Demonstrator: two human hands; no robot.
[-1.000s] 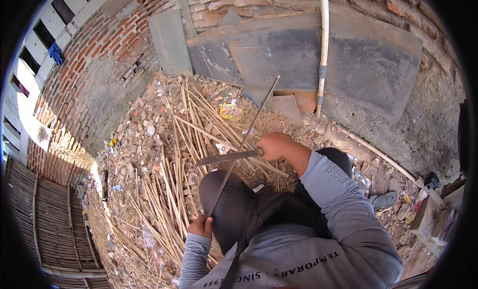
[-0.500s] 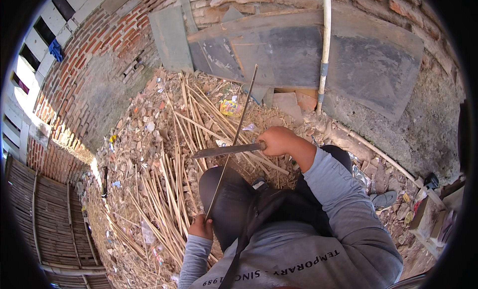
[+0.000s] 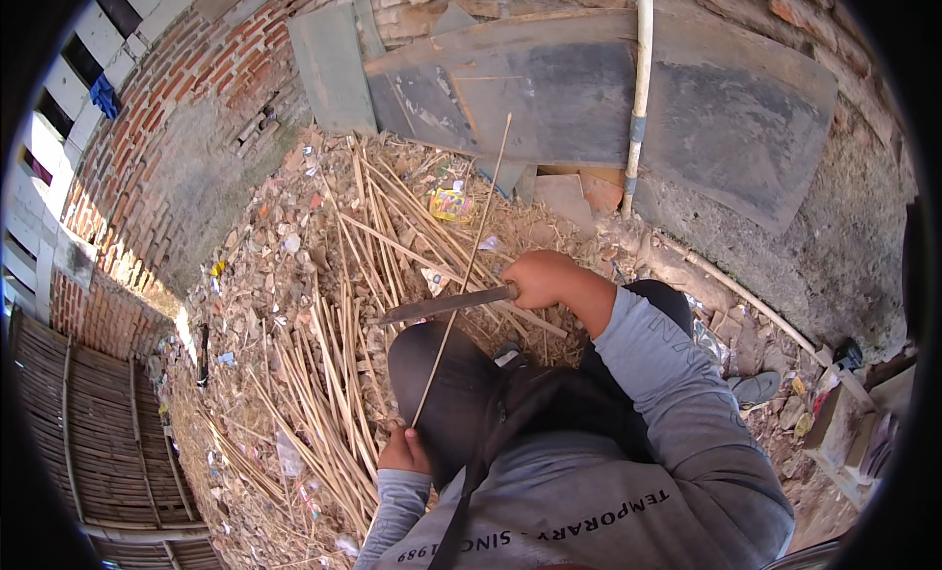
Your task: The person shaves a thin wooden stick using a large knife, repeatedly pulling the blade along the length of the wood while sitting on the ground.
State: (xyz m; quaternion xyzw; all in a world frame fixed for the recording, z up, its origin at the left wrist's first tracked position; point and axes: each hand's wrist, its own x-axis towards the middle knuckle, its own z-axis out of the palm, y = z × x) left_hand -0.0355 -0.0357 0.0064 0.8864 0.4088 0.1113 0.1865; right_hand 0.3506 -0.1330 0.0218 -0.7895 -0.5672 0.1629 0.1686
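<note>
My right hand (image 3: pixel 540 280) is closed around the handle of a long, dark-bladed machete (image 3: pixel 439 303), its blade pointing left above my bent knee. Between the fingers of my left hand (image 3: pixel 404 451), low and to the left beside my thigh, is the near end of a thin bamboo strip (image 3: pixel 473 261). The strip slants up and away to the right, and its pale side shows. The blade crosses it just beyond my knee; whether the two touch, I cannot tell.
Bamboo strips (image 3: pixel 334 398) lie in loose piles on rubble-strewn ground to the left and ahead. Dark boards (image 3: pixel 579 104) lean on the far wall beside an upright white pipe (image 3: pixel 639 89). A woven bamboo panel (image 3: pixel 108 433) stands at the left; a wooden box (image 3: pixel 839 423) at the right.
The strip has turned from its dark side to its pale side, and its far tip sits slightly higher. My left hand has shifted a little right; the machete tip has dropped slightly left.
</note>
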